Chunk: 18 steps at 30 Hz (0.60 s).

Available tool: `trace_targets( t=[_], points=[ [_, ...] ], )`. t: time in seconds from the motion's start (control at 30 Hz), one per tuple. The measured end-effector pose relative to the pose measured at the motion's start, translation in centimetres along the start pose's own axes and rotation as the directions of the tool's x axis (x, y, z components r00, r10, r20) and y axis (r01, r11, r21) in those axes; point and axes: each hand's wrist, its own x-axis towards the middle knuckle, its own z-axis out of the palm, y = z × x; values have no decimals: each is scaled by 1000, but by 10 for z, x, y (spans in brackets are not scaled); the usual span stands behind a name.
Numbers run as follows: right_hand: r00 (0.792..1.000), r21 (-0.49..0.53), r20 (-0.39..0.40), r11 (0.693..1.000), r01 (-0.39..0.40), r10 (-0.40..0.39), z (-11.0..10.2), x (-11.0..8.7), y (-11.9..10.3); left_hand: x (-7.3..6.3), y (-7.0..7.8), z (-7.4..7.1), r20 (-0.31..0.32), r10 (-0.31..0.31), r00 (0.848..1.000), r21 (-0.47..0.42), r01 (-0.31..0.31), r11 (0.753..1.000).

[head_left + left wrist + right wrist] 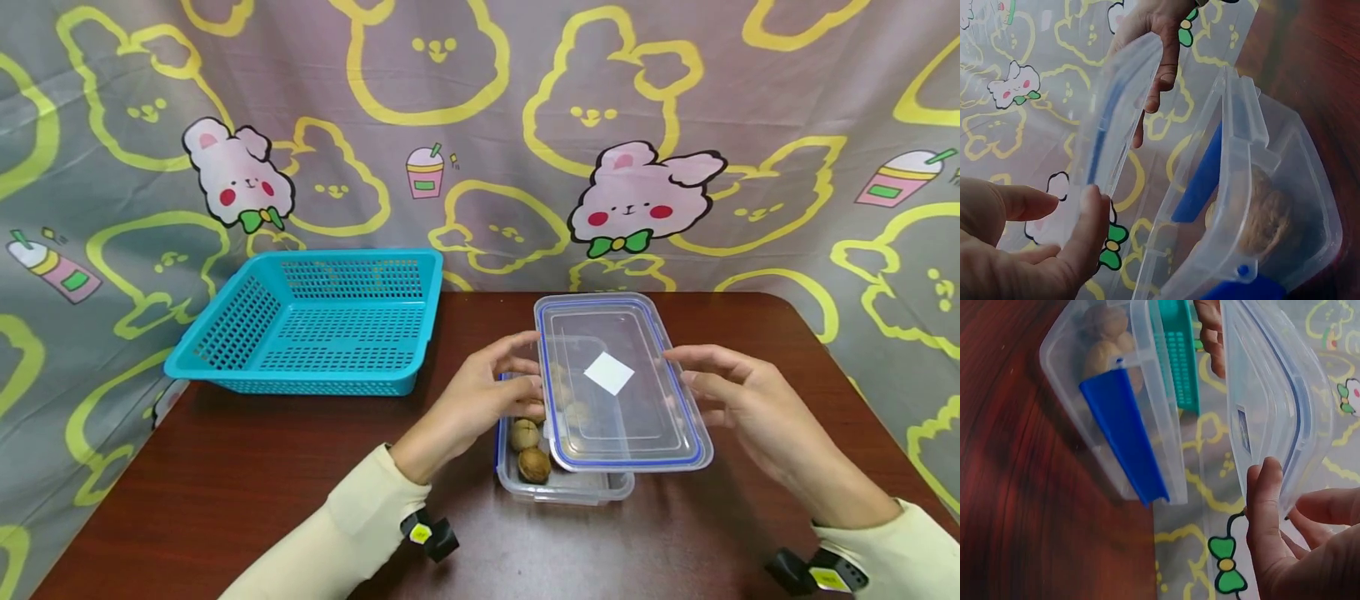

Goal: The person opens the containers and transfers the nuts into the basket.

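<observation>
Between both hands a clear plastic lid (652,429) with a blue sealing ring and a white square label (609,373) is held tilted above a clear box (581,492). Brown walnuts (535,465) lie in the box, several of them on its left side; the lid covers part of the view inside. My left hand (491,387) pinches the lid's left edge, as the left wrist view shows. At the opposite edge my right hand (742,400) pinches the lid between thumb and fingers. Blue clips (1125,434) hang unfastened on the box's sides.
A turquoise slotted basket (330,385) stands at the back left of the dark red-brown table (315,467). Behind the table hangs a patterned cloth (510,150) with cartoon bears and rabbits.
</observation>
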Motion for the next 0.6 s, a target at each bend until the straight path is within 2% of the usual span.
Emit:
trace_targets(
  t=[0.2,0.43,0.6],
  points=[
    [999,5,0,999,-40,40,-19,1,7,14,3,14,47,-95,994,-50,98,994],
    [997,144,44,987,-69,64,-49,2,17,38,4,32,134,-170,976,-75,181,981],
    [995,175,58,981,-86,77,-69,1,22,53,3,51,165,-216,962,-83,232,969]
  ],
)
